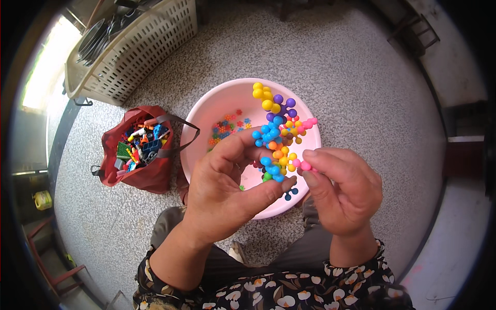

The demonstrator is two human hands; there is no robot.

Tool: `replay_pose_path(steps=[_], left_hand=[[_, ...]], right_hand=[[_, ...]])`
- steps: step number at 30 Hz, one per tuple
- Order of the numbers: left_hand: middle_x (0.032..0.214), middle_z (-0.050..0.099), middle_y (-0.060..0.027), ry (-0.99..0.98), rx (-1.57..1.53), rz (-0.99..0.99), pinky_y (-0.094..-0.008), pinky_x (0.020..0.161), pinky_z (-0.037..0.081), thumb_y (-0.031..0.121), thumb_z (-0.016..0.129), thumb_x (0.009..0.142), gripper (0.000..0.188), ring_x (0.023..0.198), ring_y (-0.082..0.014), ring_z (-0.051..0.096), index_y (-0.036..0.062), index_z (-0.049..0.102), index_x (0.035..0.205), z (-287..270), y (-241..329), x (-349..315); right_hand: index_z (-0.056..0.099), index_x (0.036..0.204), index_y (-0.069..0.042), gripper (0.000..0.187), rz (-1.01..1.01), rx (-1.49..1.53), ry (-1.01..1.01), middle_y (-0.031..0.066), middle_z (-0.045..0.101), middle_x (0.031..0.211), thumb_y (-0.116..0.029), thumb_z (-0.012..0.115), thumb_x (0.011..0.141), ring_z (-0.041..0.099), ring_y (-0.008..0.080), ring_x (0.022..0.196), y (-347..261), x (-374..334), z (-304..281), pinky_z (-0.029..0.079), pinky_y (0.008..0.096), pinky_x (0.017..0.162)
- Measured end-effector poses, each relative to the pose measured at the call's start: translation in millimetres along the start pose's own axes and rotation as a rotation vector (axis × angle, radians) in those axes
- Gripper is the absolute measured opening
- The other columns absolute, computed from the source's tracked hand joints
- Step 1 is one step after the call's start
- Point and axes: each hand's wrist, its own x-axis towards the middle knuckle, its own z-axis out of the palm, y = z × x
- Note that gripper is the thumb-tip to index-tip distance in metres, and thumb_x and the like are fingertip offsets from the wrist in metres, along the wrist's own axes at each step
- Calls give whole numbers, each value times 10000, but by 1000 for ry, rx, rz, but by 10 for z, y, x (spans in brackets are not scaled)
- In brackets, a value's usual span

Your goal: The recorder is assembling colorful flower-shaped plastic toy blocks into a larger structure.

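Since the ball-piece chain (269, 135) is held up over the pink basin (204, 106), that's the workpiece: mixed colours, yellow balls at the far end. Work point looks to be the orange-yellow piece (283, 155) on its near part, right where the small pink piece (306, 165) meets it. Can't tell if that joint is seated.

To do it well, I'd back up the orange-yellow piece close to the joint, line the pink one up straight, push along that line. Side load could pop neighbouring joints; the chain's far end looks unsupported.

Left hand (216, 188): curled in a C from the left, thumb low, closed around the chain's near part by the blue balls. Right hand (351, 188): comes in from the right, thumb and index pinched on the pink piece. Both forearms rise from the lower edge.

Around: loose flower-shaped pieces (225, 125) in the basin, red bag (155, 179) of toy parts just left, pale slatted basket (126, 67) further out.
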Motion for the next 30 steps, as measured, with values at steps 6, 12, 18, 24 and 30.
replay_pose_path(steps=[6, 12, 18, 24, 30], left_hand=[[986, 585, -65, -12, 68, 54, -254, 852, 422, -60, 687, 653, 520, 922, -118, 554, -42, 475, 1128, 4, 11, -8], [987, 589, -78, 12, -28, 3, -254, 816, 442, -62, 691, 643, 542, 907, -126, 556, -54, 463, 1134, -9, -31, -25], [967, 582, -111, 9, -4, -23, -334, 846, 483, -98, 679, 622, 529, 937, -195, 574, -64, 481, 1111, -34, -39, -18], [966, 590, -128, 20, -80, -83, -340, 825, 499, -95, 681, 626, 524, 927, -208, 585, -76, 480, 1110, -33, -37, -22], [994, 589, -143, 18, -156, -85, -344, 826, 499, -104, 673, 627, 531, 929, -216, 586, -76, 480, 1120, -23, -49, -18]], right_hand=[[611, 870, 2, 174, 155, 102, 96, 114, 641, 774, -20, 678, 711, 639, 197, 664, -11, -96, 13, 512, 262, 599], [617, 871, -10, 192, 122, 59, 55, 107, 645, 775, -29, 695, 697, 642, 194, 668, -17, -53, 35, 513, 263, 595], [629, 887, -28, 231, 16, -44, 4, 97, 650, 766, -16, 706, 670, 640, 200, 663, 30, -55, 0, 520, 271, 592], [621, 848, 11, 166, -27, -35, -15, 139, 647, 756, 2, 690, 697, 639, 178, 656, 33, -42, 24, 506, 247, 583], [632, 880, -30, 233, -20, -19, -12, 83, 654, 759, -16, 710, 661, 647, 198, 678, 72, -70, 46, 527, 282, 611]])
